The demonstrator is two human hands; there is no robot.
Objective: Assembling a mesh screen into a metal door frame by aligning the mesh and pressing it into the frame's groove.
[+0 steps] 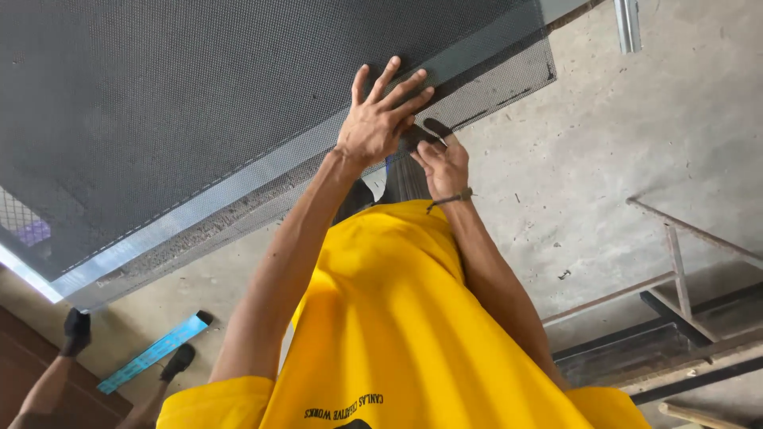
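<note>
From the head view: looked down on a big grey mesh [159, 103] in a shiny metal frame [199, 208], lying over the floor [620, 159].

Left hand [380, 119] pressed flat on the mesh near the frame's edge, fingers spread wide, holding nothing. Right hand [445, 165] just beside it, almost touching, fingers curled tight on a small dark tool [435, 127]. Tool tip down at the mesh edge, right by the frame. Could not tell what kind of tool, too small and half hidden. Thin band [453, 197] on the right wrist. Yellow shirt [397, 318] low in the middle.

Loose mesh stuck out past the frame at the far corner [524, 75].

Step in hand, as a guess: working the mesh edge along the frame, one hand pinning, one hand using the tool. More work along that edge would need the flat hand to keep the mesh from sliding, and the tool kept close against the frame.

Off to the lower left, well apart: two dark feet [77, 330] of someone else, with a blue strip [155, 349] on the floor between them. Off to the right, well apart: a rack [683, 302] of metal bars.
</note>
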